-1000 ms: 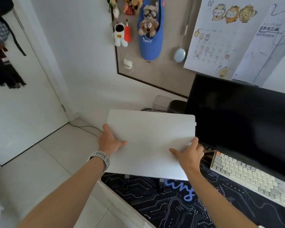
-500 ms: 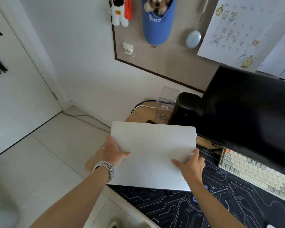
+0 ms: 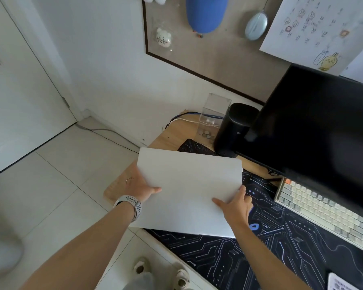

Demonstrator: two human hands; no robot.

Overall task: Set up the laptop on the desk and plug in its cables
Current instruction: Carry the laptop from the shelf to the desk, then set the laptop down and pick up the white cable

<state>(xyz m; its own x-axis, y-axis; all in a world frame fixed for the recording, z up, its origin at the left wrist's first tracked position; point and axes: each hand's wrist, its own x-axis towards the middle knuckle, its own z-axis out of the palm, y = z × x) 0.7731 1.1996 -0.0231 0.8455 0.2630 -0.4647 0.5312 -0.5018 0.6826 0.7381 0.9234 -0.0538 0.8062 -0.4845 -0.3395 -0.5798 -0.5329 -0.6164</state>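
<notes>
A closed white laptop (image 3: 187, 189) is held flat over the left end of the wooden desk (image 3: 172, 137), above the black circuit-pattern desk mat (image 3: 239, 254). My left hand (image 3: 138, 185) grips its left edge, thumb on the lid; a watch sits on that wrist. My right hand (image 3: 236, 206) grips its right front part, thumb on top. White and blue cables (image 3: 182, 119) lie at the desk's back left corner. I cannot tell whether the laptop touches the mat.
A black monitor (image 3: 314, 130) stands right of the laptop, with a cream keyboard (image 3: 321, 212) below it. A black cylinder speaker (image 3: 233, 130) and a clear box (image 3: 214, 114) with coins stand behind. A pinboard (image 3: 218, 59) hangs on the wall. White tiled floor lies left.
The laptop has come down and closer to the desk mat with both hands on it. The view has tilted downward, showing more of the desk's back corner and cables.
</notes>
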